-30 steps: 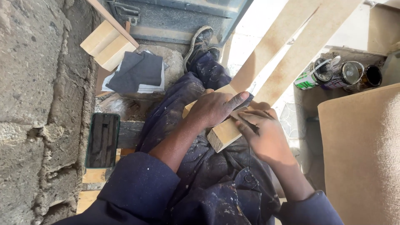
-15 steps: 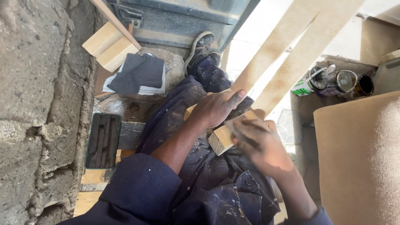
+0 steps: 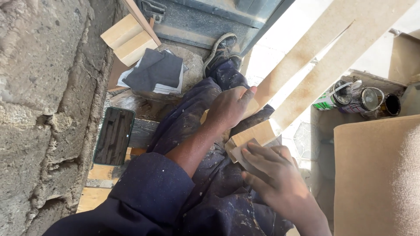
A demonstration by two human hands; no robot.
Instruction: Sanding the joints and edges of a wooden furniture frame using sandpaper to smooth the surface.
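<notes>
Pressing a small piece of sandpaper (image 3: 243,154) against the near end of a long wooden plank (image 3: 306,83), the right hand (image 3: 275,179) holds it under flat fingers, while the left hand (image 3: 229,107) closes over the plank to steady it across the lap. A phone (image 3: 114,135) lies by the stone wall (image 3: 39,87), paint cans (image 3: 358,99) to the right. If the left grip loosens, the plank could slide off the knees.

A single head-worn camera looks steeply down from close above the person's lap, facing forward along the outstretched legs, with a rough stone wall (image 3: 35,109) on its left edge.
</notes>
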